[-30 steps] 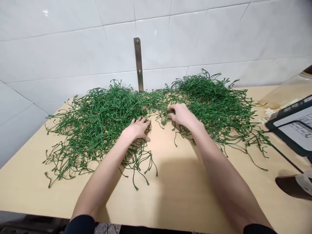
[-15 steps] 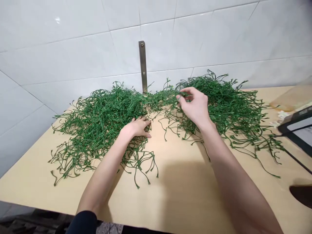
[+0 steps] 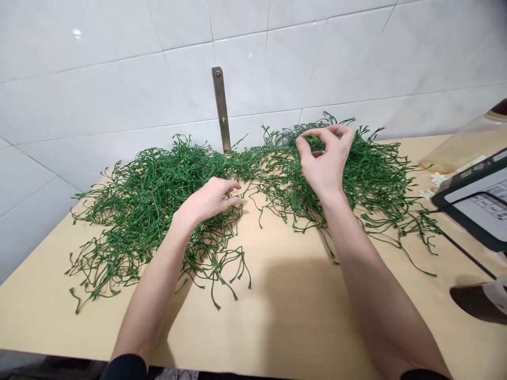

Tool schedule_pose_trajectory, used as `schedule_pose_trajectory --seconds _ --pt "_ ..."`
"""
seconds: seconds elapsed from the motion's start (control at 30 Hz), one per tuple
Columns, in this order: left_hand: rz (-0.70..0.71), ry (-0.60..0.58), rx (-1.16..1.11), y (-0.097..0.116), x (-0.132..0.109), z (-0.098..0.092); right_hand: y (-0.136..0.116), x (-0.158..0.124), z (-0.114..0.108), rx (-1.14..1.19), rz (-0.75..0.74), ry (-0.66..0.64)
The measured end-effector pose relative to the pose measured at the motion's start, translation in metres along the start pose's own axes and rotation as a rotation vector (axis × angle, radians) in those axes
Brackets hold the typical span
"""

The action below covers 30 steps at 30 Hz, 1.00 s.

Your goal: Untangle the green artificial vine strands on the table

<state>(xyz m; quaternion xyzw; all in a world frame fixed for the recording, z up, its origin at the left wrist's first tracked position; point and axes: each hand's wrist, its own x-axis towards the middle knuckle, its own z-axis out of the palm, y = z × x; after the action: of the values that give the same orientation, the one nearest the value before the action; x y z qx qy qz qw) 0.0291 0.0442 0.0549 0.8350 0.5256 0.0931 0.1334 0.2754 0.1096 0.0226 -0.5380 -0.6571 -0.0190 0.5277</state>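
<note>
Thin green plant strands lie in two heaps on a light wooden table (image 3: 285,316). The left heap (image 3: 150,195) spreads toward the table's left edge. The right heap (image 3: 368,174) lies against the tiled wall. My left hand (image 3: 208,200) hovers over the inner edge of the left heap, fingers curled loosely and pointing right; I cannot make out anything in them. My right hand (image 3: 325,158) is raised above the right heap, thumb and fingertips pinched on a few green strands.
A metal bracket (image 3: 221,108) runs up the white tiled wall behind the heaps. At the right edge sit a black and grey device (image 3: 479,198), a clear container (image 3: 463,148) and a dark object (image 3: 481,303).
My right hand has risen from the table into the right heap and pinched strands, lifting them. My left hand has lifted slightly off the left heap and curled.
</note>
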Motion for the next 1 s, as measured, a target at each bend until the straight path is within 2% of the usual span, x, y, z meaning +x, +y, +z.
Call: schedule_pose_trajectory --seconds 0.07,0.1,0.2,0.3,0.4,0.47,0.53,0.63,0.73,0.83,0.9,1.0 --pt "-0.003 0.132 -0.025 -0.001 0.002 0.0 -0.009 0.0 -0.003 0.054 0.041 0.06" --pt "-0.005 0.198 -0.047 -0.002 0.003 0.001 -0.014 -0.001 -0.004 0.097 0.05 0.044" --pt "-0.018 0.367 -0.162 -0.004 0.007 0.005 -0.032 -0.002 -0.011 0.267 0.017 -0.148" --pt "-0.034 0.468 -0.319 -0.004 0.01 0.008 -0.044 -0.002 -0.021 0.444 0.012 -0.378" --pt "-0.015 0.422 -0.481 -0.002 0.011 0.009 -0.049 -0.001 -0.032 0.576 0.004 -0.626" --pt "0.021 0.352 -0.551 -0.001 0.012 0.011 -0.049 0.0 -0.038 0.595 -0.013 -0.82" --pt "0.054 0.333 -0.571 0.001 0.013 0.013 -0.047 0.001 -0.041 0.576 -0.008 -0.985" --pt "0.07 0.345 -0.537 0.006 0.012 0.015 -0.043 0.003 -0.04 0.556 0.053 -1.108" --pt "0.074 0.41 -0.504 0.012 0.01 0.013 -0.033 0.003 -0.033 0.463 0.109 -1.039" --pt "0.048 0.538 -0.595 0.015 0.007 0.007 -0.022 0.002 -0.024 0.233 0.133 -0.799" --pt "0.044 0.569 -0.707 0.017 0.005 0.003 -0.018 0.001 -0.019 0.135 0.145 -0.684" --pt "0.078 0.51 -0.85 0.019 0.004 0.0 -0.023 0.0 -0.017 0.305 0.196 -0.664"
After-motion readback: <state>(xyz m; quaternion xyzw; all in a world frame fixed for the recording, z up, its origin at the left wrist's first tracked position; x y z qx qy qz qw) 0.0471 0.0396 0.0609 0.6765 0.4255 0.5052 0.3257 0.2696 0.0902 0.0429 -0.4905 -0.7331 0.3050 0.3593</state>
